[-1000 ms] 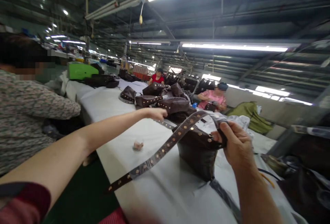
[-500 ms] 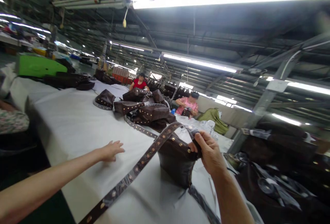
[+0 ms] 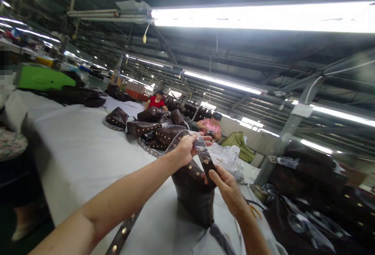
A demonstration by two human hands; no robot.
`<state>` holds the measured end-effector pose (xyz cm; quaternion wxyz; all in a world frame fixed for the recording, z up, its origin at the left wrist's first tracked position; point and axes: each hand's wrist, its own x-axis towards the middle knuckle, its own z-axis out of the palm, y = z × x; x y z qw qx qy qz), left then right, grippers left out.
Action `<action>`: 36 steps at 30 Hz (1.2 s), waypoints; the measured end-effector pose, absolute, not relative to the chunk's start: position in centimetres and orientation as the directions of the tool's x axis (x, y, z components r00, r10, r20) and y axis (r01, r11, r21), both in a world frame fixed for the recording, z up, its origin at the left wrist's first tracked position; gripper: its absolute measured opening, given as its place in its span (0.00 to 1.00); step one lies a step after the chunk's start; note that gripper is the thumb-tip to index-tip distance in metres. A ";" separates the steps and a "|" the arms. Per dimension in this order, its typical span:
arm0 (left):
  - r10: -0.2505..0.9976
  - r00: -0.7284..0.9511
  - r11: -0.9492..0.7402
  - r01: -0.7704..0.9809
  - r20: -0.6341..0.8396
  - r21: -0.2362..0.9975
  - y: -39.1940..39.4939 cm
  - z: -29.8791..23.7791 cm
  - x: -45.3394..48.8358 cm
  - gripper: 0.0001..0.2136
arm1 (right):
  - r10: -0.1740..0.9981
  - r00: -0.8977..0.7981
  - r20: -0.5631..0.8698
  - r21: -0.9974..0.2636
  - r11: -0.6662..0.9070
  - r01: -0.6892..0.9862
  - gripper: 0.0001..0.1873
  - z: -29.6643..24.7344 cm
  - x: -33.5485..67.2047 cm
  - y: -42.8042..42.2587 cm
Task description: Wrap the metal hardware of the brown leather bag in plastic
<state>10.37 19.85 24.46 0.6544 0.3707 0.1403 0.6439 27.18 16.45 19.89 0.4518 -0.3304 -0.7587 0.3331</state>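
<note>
A dark brown studded bag point(image 3: 195, 194) stands upright on the white table point(image 3: 79, 149) in front of me. Its long studded strap point(image 3: 123, 233), wrapped in clear plastic, arches over the bag and trails down to the lower left. My left hand point(image 3: 187, 147) is closed on the strap's plastic-wrapped top, above the bag. My right hand point(image 3: 225, 182) pinches the strap's lower end by the bag's rim on the right.
A heap of brown studded bags point(image 3: 159, 126) lies further along the table, with crumpled clear plastic point(image 3: 230, 159) beside it. Two seated people point(image 3: 209, 124) work at the far end. A green box point(image 3: 38, 77) stands far left. Dark bags point(image 3: 316, 204) are piled at right.
My left hand left the table surface and rose to grip the strap's top. My right hand slid down the strap toward the bag's rim. The camera turned a little right.
</note>
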 end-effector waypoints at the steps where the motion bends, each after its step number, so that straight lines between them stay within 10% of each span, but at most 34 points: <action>1: 0.938 0.107 -0.146 -0.740 0.329 0.656 20.1 25.0 10.5 0.10 | 0.791 -0.376 0.483 -0.782 0.583 0.221 0.22 19.7 27.5 16.6; 14: 0.860 0.135 -0.293 -0.658 0.491 0.694 20.6 22.7 15.6 0.12 | 0.811 -0.076 0.581 -0.806 0.585 0.090 0.19 17.8 26.9 19.0; 21: 0.833 0.413 -0.360 -0.100 0.367 0.928 20.5 22.0 12.5 0.19 | 0.796 -0.042 0.604 -0.796 0.605 -0.007 0.18 17.7 27.3 19.1; 27: 0.496 0.103 -0.758 0.536 0.862 0.372 18.1 22.5 10.5 0.07 | 0.795 -0.045 0.604 -0.796 0.605 0.005 0.20 17.6 27.0 19.4; 36: 0.569 0.291 -0.542 0.836 0.769 0.084 17.7 23.1 11.3 0.07 | 0.779 -0.037 0.627 -0.776 0.627 0.065 0.19 17.5 26.8 19.5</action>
